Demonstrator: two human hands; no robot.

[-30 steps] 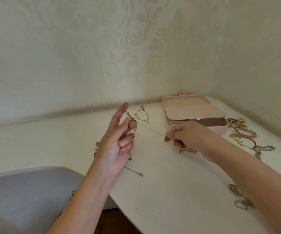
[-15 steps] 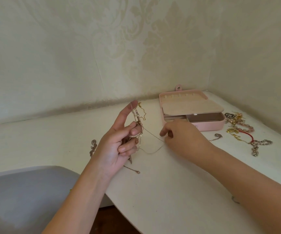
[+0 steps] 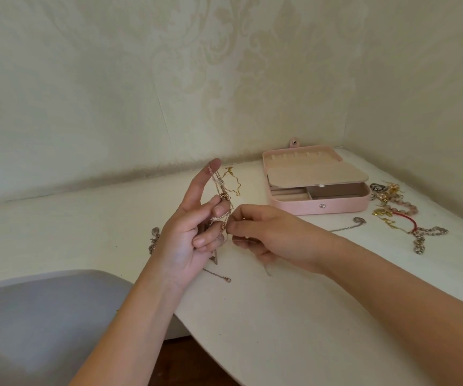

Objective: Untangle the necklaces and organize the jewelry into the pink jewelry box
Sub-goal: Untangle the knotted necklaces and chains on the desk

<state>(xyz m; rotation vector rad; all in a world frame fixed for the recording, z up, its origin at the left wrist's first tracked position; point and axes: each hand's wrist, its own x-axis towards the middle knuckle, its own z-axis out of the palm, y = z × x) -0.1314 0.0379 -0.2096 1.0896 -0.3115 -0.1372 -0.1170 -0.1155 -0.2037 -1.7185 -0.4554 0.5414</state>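
My left hand (image 3: 194,227) is raised above the white table (image 3: 294,316), palm toward me. A tangle of thin rose-gold necklace chains (image 3: 220,190) hangs from its straight index finger and is gripped by the curled fingers below. My right hand (image 3: 263,235) touches the left and pinches a chain of the tangle between thumb and forefinger. The pink jewelry box (image 3: 319,204) stands open at the back right, its beige inner flap lying over the compartments.
A gold necklace (image 3: 231,179) lies behind my left hand. A silver chain with pendant (image 3: 347,225) lies in front of the box. A heap of mixed jewelry (image 3: 397,210) sits right of the box. Another silver chain (image 3: 154,240) lies left. A grey chair (image 3: 38,324) is lower left.
My right hand, which held a chain stretched out to the right, has moved left to the tangle at my left hand. The stretched chain has gone slack and gathered.
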